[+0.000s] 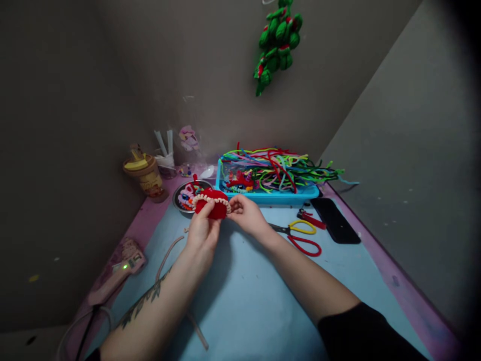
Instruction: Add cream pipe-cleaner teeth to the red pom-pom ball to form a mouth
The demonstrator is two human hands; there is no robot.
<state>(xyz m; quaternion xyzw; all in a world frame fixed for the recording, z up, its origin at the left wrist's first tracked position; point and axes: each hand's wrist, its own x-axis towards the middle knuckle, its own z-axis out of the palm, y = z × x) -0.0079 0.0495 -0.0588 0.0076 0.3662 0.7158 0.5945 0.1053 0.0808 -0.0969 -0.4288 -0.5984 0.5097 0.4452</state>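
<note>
My left hand (203, 223) is closed around the near side of a red fuzzy craft piece (216, 210), its thumb pressed on the front. A cream scalloped trim (210, 198) curves across the red piece, which looks made of pipe cleaners. At the right end, the fingertips of my right hand (244, 213) pinch the trim. Behind the piece is a metal bowl (181, 208) of small coloured pipe-cleaner shapes, partly hidden by it. A pale pink pipe cleaner (168, 254) lies on the blue mat and runs beneath my left forearm.
A blue tray (266, 199) heaped with pipe cleaners stands at the back. To the right lie scissors (300, 235), a small red-handled tool (312, 219) and a black phone (335, 220). At left are a lit, corded glue gun (120, 273) and a brown-yellow cup (146, 175). A green ornament (278, 45) hangs above.
</note>
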